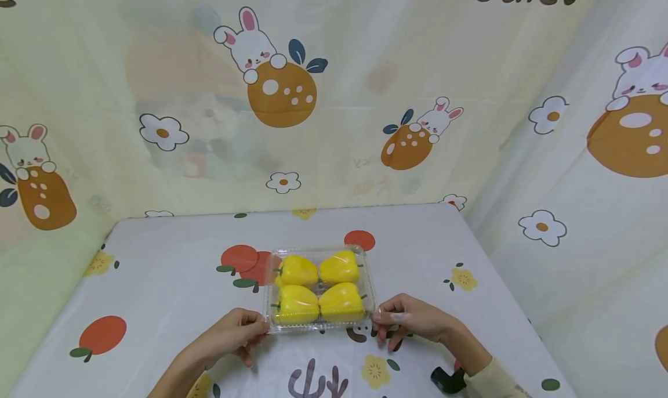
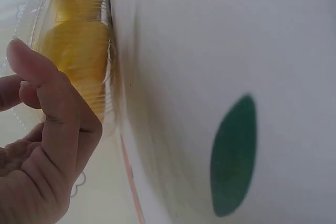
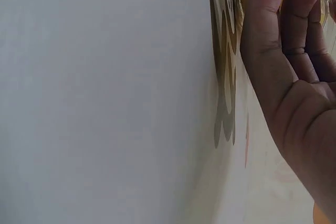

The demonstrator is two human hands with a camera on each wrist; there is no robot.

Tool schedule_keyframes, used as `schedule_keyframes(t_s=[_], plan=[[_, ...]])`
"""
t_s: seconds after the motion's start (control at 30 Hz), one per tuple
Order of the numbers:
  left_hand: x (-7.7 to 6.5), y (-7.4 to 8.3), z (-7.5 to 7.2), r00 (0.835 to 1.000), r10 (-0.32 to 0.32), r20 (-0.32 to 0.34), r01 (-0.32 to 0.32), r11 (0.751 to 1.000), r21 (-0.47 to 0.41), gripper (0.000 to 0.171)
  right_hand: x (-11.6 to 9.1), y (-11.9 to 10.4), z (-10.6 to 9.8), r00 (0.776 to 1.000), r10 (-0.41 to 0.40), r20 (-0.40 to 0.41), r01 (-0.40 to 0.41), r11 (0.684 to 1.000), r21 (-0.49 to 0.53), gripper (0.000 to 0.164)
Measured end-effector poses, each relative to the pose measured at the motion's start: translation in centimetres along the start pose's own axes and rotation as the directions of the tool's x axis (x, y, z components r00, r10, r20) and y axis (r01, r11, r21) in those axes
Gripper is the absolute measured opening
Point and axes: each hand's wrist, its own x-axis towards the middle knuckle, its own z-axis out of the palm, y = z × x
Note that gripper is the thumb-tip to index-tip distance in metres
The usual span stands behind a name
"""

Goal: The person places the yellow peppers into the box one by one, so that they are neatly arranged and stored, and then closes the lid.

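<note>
A clear plastic box (image 1: 320,328) with ridged sides lies flat on the table. Inside it, several yellow bell peppers (image 1: 341,302) with short green stems sit in two rows. At the box's near left corner, my left hand (image 1: 229,335) pinches the edge between thumb and fingers. My right hand (image 1: 417,319) pinches the near right corner in the same way. The left wrist view shows the box wall (image 2: 107,77) just beyond the left hand (image 2: 52,140). In the right wrist view, the right hand (image 3: 299,77) hides most of the box.
A white tablecloth (image 1: 172,282) printed with fruit, flowers and leaves covers the table. Rabbit-patterned curtains (image 1: 344,148) hang behind it and along both sides. Beside the right sleeve (image 1: 493,380) is a dark green curved thing (image 1: 447,380), partly hidden; its kind cannot be told.
</note>
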Motion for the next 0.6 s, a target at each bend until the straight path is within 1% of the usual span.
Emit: schedule_keyframes(t_s=[0.3,0.43,0.6], plan=[[-0.45,0.16,-0.03,0.999,0.012,0.048,-0.008,0.995,-0.095,0.029,0.07,-0.04,0.16,1.000,0.017,-0.026,-0.016,0.999,0.029,0.054],[-0.53,0.20,-0.06,0.998,0.021,0.056,-0.015,0.995,-0.100,0.028,0.09,-0.03,0.20,0.999,0.023,-0.044,-0.022,0.999,0.025,0.053],[-0.38,0.11,0.02,0.999,0.011,0.047,-0.006,0.996,-0.091,0.028,0.08,0.02,0.24,0.998,0.028,-0.059,-0.027,1.000,0.016,0.053]])
